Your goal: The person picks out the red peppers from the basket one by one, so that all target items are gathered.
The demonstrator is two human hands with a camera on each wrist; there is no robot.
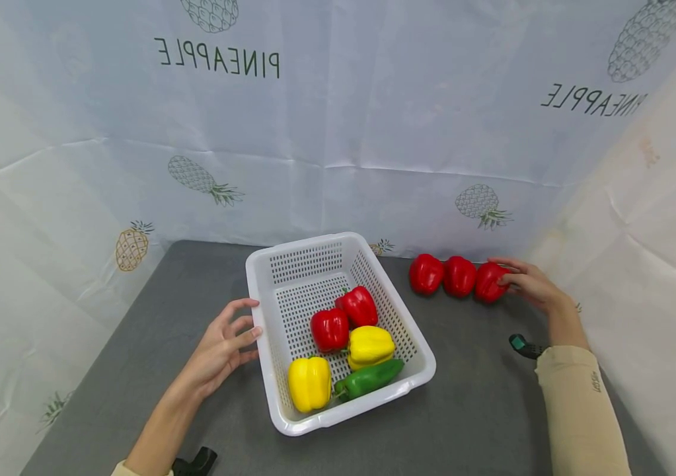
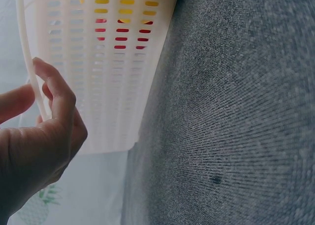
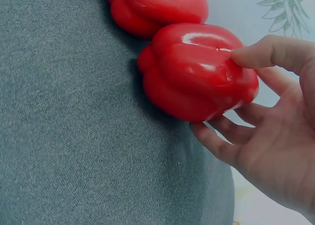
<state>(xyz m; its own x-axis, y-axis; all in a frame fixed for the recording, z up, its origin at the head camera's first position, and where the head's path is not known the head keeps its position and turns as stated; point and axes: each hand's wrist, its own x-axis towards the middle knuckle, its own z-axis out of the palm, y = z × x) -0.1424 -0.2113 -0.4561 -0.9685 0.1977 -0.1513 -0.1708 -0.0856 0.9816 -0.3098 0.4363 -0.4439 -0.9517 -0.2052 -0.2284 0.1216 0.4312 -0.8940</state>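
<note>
A white plastic basket (image 1: 425,363) stands on the grey surface, slightly turned. My left hand (image 1: 221,347) pinches its left rim between thumb and fingers, as the left wrist view shows. Inside lie two red bell peppers (image 1: 330,330), two yellow bell peppers (image 1: 310,384) and a long green pepper (image 1: 371,379). To the right of the basket, three red bell peppers (image 1: 459,276) sit in a row near the back edge. My right hand (image 1: 532,284) grips the rightmost red bell pepper (image 3: 197,72), thumb on its upper side and fingers beneath. That pepper touches or nearly touches its neighbour.
A pale curtain (image 1: 338,119) with pineapple prints hangs behind the table (image 1: 462,423) and along both sides. Dark devices are strapped near each wrist, such as the one (image 1: 525,346) beside the right sleeve.
</note>
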